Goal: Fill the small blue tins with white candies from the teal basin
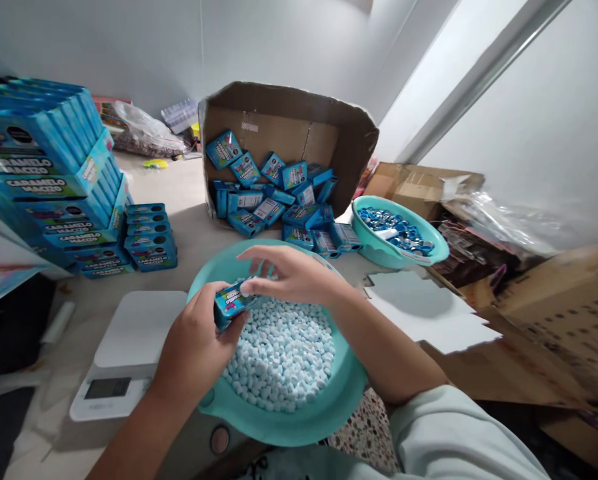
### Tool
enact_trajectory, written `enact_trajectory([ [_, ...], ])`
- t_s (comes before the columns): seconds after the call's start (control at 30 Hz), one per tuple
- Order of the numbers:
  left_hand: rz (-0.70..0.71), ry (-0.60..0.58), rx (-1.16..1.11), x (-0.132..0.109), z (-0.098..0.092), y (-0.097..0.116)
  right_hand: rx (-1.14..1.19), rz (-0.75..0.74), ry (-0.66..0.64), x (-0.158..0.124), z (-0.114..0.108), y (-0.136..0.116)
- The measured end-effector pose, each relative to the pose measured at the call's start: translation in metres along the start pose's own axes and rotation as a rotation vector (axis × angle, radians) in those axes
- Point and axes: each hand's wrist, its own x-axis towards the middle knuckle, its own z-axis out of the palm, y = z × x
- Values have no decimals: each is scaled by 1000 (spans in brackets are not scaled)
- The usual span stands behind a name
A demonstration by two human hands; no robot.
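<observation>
My left hand [199, 333] is closed round a small blue candy box [230, 301] printed with "Caramelo Macizo", holding it tilted over a turquoise basin [279, 430]. Pale blue and white candies [283, 357] fill the basin's bottom below. My right hand [291, 273] hovers at the box's right end, its index finger stretched out and the thumb apart from it, close to the box. A small white spot shows at the thumb tip; whether it is a candy or the nail I cannot make out. The right palm is hidden.
Left of the basin lies a white digital scale [141, 330]. Stacked blue display boxes [53, 173] and smaller boxes [151, 240] stand behind it. A cardboard carton [323, 133] holds several candy boxes. A second turquoise basin [379, 250] contains blue wrapped pieces. White card [423, 307] lies at right.
</observation>
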Motion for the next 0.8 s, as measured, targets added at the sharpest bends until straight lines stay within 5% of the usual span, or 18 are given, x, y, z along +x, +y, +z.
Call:
enact_trajectory([
  [0.2, -2, -13, 25, 0, -2, 2, 89, -61, -173, 2, 1, 3],
  [0.4, -12, 19, 2, 0, -2, 3, 263, 31, -71, 1, -10, 18],
  [0.6, -1, 12, 13, 1, -2, 4, 149, -94, -224, 3, -3, 8],
  [0.8, -23, 8, -2, 0, -4, 4, 353, -67, -195, 5, -8, 24],
])
